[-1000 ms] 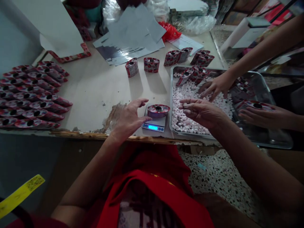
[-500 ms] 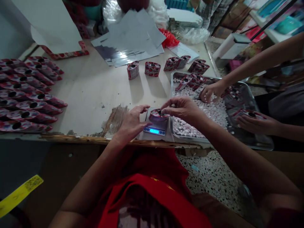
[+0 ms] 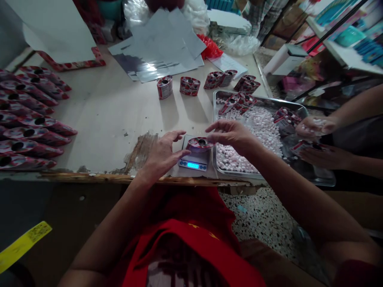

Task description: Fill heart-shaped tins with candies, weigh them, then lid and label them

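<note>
**Part-way along, as far as I can judge**

A red-and-white printed oval packet with a round top opening [image 3: 199, 148] sits on a small flat grey scale with a blue-lit display [image 3: 196, 158], near the edge of the pale worn bench [image 3: 113, 103]. My left hand [image 3: 163, 153] is spread, clasping nothing, its thumb by the packet's left end. My right hand [image 3: 229, 133] is at the other end; I cannot tell whether its bent fingers pinch anything.

I judge this packet in progress (the reading is too small to make out). The similar packets in rows at left [image 3: 56, 128] could be finished or waiting; their dark openings hide the contents. Plenty of small white pellets [image 3: 265, 125] seem left in the shallow metal tray [image 3: 239, 173]. A co-worker's hand [image 3: 315, 126] clutches more.
</note>
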Demonstrator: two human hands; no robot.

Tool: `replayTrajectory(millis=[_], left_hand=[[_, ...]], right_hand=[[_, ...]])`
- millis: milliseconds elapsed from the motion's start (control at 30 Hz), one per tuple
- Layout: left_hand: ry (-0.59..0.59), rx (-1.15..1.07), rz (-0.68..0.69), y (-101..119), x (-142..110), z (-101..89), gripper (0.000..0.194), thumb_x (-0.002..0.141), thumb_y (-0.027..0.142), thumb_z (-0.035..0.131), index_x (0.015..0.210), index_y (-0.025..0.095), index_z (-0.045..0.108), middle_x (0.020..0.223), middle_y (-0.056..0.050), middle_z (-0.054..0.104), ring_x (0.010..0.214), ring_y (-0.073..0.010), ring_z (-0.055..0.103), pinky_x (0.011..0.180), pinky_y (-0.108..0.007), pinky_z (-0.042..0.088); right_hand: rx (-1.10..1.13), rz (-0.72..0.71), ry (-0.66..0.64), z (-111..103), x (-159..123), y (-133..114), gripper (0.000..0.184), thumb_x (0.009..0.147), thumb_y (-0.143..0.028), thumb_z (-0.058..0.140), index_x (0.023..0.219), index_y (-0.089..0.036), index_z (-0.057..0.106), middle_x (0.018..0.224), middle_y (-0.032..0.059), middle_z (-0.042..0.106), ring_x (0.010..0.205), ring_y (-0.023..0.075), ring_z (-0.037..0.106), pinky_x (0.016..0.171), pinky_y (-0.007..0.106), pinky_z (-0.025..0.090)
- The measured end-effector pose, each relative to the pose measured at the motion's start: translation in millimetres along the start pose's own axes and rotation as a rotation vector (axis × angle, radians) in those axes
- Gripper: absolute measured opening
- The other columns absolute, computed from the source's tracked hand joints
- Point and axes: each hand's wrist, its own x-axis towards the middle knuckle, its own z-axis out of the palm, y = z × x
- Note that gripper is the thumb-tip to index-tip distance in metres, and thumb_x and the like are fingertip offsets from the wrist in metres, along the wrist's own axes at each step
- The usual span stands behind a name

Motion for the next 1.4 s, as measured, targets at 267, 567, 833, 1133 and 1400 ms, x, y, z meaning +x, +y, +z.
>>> replayTrajectory(millis=[267,567,833,1133,1400], left_hand=[[0.003,0.021,-0.021,7.1,2.8,-3.9,0.064,0.080,0.018,0.090,0.140,0.022,0.067,0.133,-0.009,0.075,0.123,-0.0225,0.071,0.109,-0.039,0.055],[-0.010,0.028,-0.067,13.5,2.0,-6.7,0.072,0.077,0.017,0.093,0.143,0.023,0.065,0.134,-0.008,0.075,0.125,-0.0227,0.070,0.109,-0.039,0.055],[-0.013,0.022,-0.048,8.2,5.6,-2.4,0.075,0.072,0.018,0.096,0.141,0.023,0.065,0.132,-0.009,0.075,0.124,-0.0252,0.069,0.111,-0.043,0.054],[-0.032,-0.029,-0.029,-0.9,5.5,5.1,0.074,0.072,0.014,0.094,0.140,0.019,0.066,0.132,-0.012,0.074,0.123,-0.0268,0.069,0.112,-0.045,0.053],[-0.154,0.322,0.214,31.8,26.2,42.1,0.041,0.090,0.030,0.083,0.129,0.024,0.072,0.129,-0.010,0.075,0.122,-0.0303,0.069,0.108,-0.044,0.055]], right_hand=[[0.679,0.392,0.479,-61.9,-23.9,36.1,0.033,0.076,0.009,0.053,0.093,-0.018,0.061,0.083,0.0001,0.063,0.053,0.0045,0.042,0.046,0.010,0.040],[0.289,0.122,0.021,-26.2,-25.5,8.1,0.014,0.094,-0.025,0.079,0.102,-0.014,0.076,0.072,0.0015,0.065,0.053,0.0055,0.041,0.043,0.016,0.032],[-0.263,-0.155,-0.171,-0.5,-15.0,-32.6,0.024,0.088,-0.039,0.085,0.092,-0.016,0.079,0.071,0.0007,0.066,0.064,0.0117,0.053,0.058,0.026,0.038],[-0.253,-0.064,-0.149,4.4,-1.9,-9.8,0.029,0.080,-0.036,0.087,0.100,-0.015,0.082,0.063,-0.0039,0.058,0.059,0.0099,0.045,0.055,0.025,0.032],[0.498,0.192,0.337,-49.0,27.1,14.7,0.030,0.066,-0.011,0.078,0.092,-0.019,0.065,0.065,-0.0055,0.056,0.050,0.0070,0.042,0.047,0.017,0.031]])
